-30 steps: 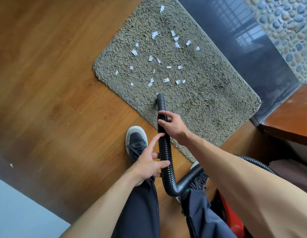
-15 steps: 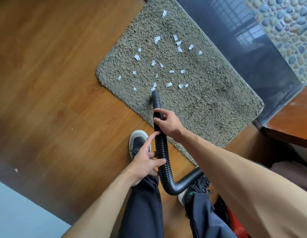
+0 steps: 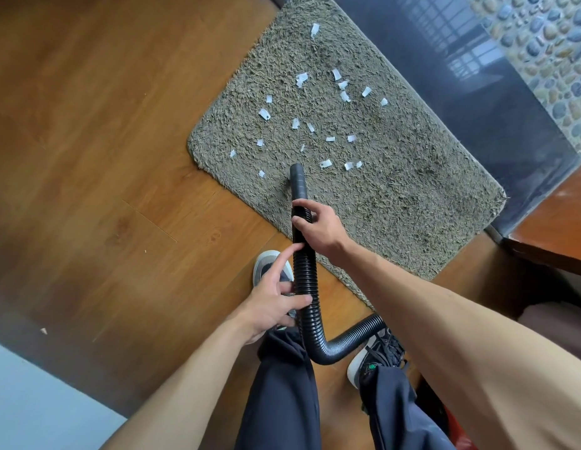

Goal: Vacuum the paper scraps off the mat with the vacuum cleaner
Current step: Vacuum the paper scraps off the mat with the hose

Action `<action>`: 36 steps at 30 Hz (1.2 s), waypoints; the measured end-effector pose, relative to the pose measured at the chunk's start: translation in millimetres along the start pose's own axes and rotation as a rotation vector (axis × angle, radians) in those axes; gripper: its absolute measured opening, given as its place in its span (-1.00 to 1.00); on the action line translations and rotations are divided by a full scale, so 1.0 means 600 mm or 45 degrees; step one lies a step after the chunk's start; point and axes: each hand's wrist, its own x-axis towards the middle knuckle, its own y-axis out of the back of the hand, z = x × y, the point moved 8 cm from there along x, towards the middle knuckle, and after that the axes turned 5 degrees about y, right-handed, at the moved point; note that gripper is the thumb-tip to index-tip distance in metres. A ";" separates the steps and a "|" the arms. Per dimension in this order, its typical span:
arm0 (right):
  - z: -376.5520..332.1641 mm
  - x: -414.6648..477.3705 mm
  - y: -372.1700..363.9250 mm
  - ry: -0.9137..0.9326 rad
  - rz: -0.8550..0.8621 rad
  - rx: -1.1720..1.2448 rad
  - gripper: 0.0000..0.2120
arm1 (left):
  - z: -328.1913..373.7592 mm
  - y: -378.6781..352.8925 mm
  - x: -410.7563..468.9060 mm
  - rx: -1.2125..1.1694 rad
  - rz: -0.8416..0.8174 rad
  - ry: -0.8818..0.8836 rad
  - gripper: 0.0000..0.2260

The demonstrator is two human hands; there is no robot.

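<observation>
My right hand has its fingers clamped round the black vacuum hose just behind the nozzle. My left hand grips lower down, thumb across, forefinger straight. The nozzle is over the mat near its front edge, just beside the nearest white paper scraps.

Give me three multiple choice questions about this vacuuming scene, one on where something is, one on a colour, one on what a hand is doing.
1. The hose nozzle has its tip: A over the wooden floor; B over the mat; C on a shoe.
2. The hose is: A red; B white; C black.
3. The right hand: A hangs free; B grips the hose; C rests flat on the mat.
Answers: 1 B, the tip sits over the mat's near part beside the paper scraps; 2 C, the ribbed hose is black throughout; 3 B, its fingers wrap the hose behind the nozzle.
</observation>
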 end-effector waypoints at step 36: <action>0.058 0.001 0.150 -0.235 0.146 0.380 -0.64 | 0.109 -0.111 0.033 0.304 -0.025 0.067 -0.28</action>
